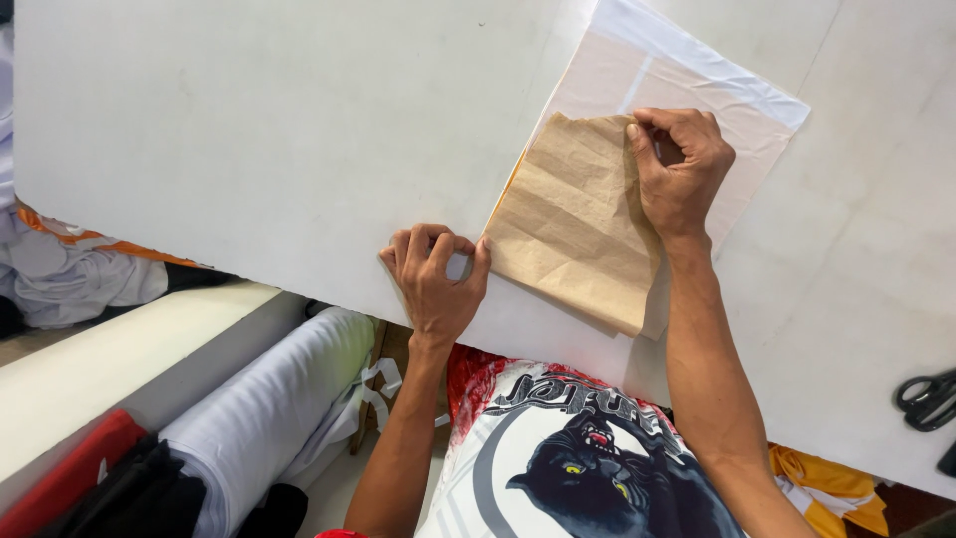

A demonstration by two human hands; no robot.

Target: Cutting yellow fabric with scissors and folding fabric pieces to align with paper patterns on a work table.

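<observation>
Nearest the wearer, below the near edge of the white table (249, 149), a roll of white fabric (269, 418) and a cream roll beside it are seen, with a red cloth at the low left corner. A crumpled brown paper sheet (578, 224), roughly square, is laid on the table just inside that near edge.

The left hand (435, 279) is curled at the paper's near left corner, its fingers bent in and the thumb tip set against the paper's edge; the corner is pinned rather than gripped, as far as can be told. The right hand (679, 169) is clenched on the paper's far right corner, which is pinched between thumb and fingers.

Beneath the paper and beyond it, a pale, translucent plastic sleeve with a white flap (697, 90) is spread flat, its far end reaching past the paper. Black-handled scissors (926, 399) are left well to the right of the paper.

The work is judged best done with the near corner held still while the far corner is drawn evenly, so that the creased paper is kept square to the sleeve and not torn.
</observation>
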